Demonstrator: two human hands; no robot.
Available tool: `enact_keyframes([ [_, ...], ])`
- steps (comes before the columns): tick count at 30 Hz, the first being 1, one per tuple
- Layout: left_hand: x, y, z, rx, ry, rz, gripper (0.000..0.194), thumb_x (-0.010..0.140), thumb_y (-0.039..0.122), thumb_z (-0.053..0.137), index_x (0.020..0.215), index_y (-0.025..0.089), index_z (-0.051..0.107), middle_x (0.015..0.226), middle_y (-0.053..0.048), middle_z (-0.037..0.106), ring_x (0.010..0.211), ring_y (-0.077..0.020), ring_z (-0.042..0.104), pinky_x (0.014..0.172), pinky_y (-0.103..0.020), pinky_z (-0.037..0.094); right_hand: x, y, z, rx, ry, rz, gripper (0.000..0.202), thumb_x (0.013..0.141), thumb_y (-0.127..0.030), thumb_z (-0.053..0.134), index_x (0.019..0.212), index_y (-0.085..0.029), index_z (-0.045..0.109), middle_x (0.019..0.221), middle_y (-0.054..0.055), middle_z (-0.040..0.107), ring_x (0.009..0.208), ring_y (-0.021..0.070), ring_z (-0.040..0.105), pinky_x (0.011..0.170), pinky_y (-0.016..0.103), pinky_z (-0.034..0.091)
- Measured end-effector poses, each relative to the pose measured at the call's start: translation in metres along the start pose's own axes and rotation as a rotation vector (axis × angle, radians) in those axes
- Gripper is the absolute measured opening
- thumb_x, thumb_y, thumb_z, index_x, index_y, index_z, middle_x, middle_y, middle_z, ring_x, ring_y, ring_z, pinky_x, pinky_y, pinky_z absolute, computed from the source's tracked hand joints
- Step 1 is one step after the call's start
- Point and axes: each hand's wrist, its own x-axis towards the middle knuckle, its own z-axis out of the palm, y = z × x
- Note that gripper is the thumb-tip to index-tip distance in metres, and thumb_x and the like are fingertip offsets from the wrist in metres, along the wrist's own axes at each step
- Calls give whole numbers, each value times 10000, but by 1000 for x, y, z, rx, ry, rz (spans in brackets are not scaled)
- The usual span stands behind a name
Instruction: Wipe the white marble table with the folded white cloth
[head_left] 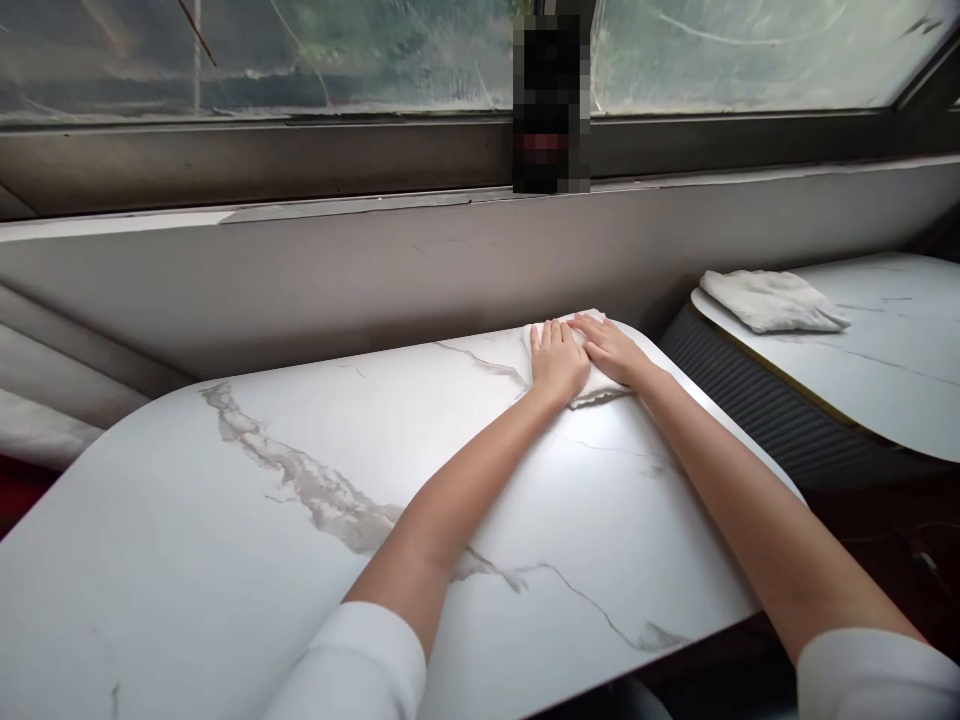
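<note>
A folded white cloth (pixel 598 386) lies at the far right corner of a white table (pixel 225 560) with grey-brown marble veins. Both of my arms reach forward across the tabletop to it. My left hand (pixel 559 358) rests flat on the cloth, its fingers stretched out and pointing toward the wall. Beside it, my right hand (pixel 609 350) also lies flat on the cloth, fingers extended and angled to the left. The hands are close together, and they hide much of the cloth.
A low wall (pixel 360 270) runs behind the table under a window (pixel 375 60). To the right, a second marbled table (pixel 900 350) carries another folded white cloth (pixel 772 300). A blurred-out dark object (pixel 551 110) stands at the window's middle post.
</note>
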Motion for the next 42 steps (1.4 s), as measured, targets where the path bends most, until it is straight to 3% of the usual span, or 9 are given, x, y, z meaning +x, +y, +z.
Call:
enact_keyframes([
  [6, 21, 5, 8, 17, 16, -23, 534, 924, 228, 221, 1386, -16, 331, 1468, -171, 312, 1379, -239, 213, 1143, -415, 55, 14, 23, 5, 9, 37, -36, 546, 854, -201, 263, 1375, -122, 406, 1457, 83, 377, 1358, 207, 294, 1115, 456, 210],
  [13, -8, 22, -1, 39, -27, -20, 536, 934, 238, 250, 1402, -18, 299, 1469, -196, 297, 1382, -276, 193, 1133, -443, 66, -18, 15, -1, -35, 24, -53, 526, 894, -217, 246, 1394, -122, 379, 1478, 77, 331, 1373, 201, 258, 1127, 444, 194],
  [17, -49, 42, -7, 72, -21, 34, 535, 935, 239, 278, 1398, -29, 299, 1458, -225, 301, 1371, -309, 211, 1123, -475, 84, -68, 7, -8, -49, 26, -88, 524, 923, -265, 228, 1422, -139, 328, 1488, 74, 301, 1377, 206, 236, 1126, 464, 207],
  [26, -160, 96, -22, 82, -42, 242, 565, 930, 297, 280, 1396, -21, 313, 1453, -217, 316, 1372, -339, 198, 1119, -519, 104, -215, -26, -29, -89, 100, -81, 539, 961, -291, 205, 1484, -271, 78, 1504, 21, 275, 1372, 201, 244, 1112, 480, 254],
  [29, -183, 111, -24, 65, -39, 306, 562, 938, 303, 259, 1394, -20, 317, 1454, -217, 314, 1376, -340, 180, 1118, -522, 116, -255, -34, -32, -136, 115, -27, 547, 961, -275, 197, 1484, -282, 37, 1512, 21, 254, 1373, 214, 242, 1102, 496, 265],
  [32, -193, 121, -24, 46, -56, 356, 566, 942, 317, 231, 1400, -4, 314, 1458, -199, 318, 1380, -331, 171, 1117, -522, 122, -278, -36, -32, -187, 106, 80, 545, 957, -265, 181, 1485, -286, 44, 1519, 21, 232, 1379, 231, 218, 1088, 524, 273],
  [36, -185, 127, -19, 29, -76, 364, 568, 936, 312, 226, 1408, 6, 301, 1461, -185, 321, 1378, -325, 187, 1120, -519, 112, -276, -28, -33, -206, 45, 223, 539, 943, -259, 175, 1480, -271, 141, 1506, 26, 263, 1375, 244, 219, 1076, 536, 284],
  [42, -135, 127, -6, -19, -102, 295, 580, 927, 312, 255, 1410, -9, 290, 1469, -199, 295, 1384, -316, 172, 1130, -496, 72, -222, 4, -36, -165, 16, 276, 546, 903, -237, 200, 1439, -226, 299, 1480, 35, 335, 1369, 223, 245, 1101, 495, 250],
])
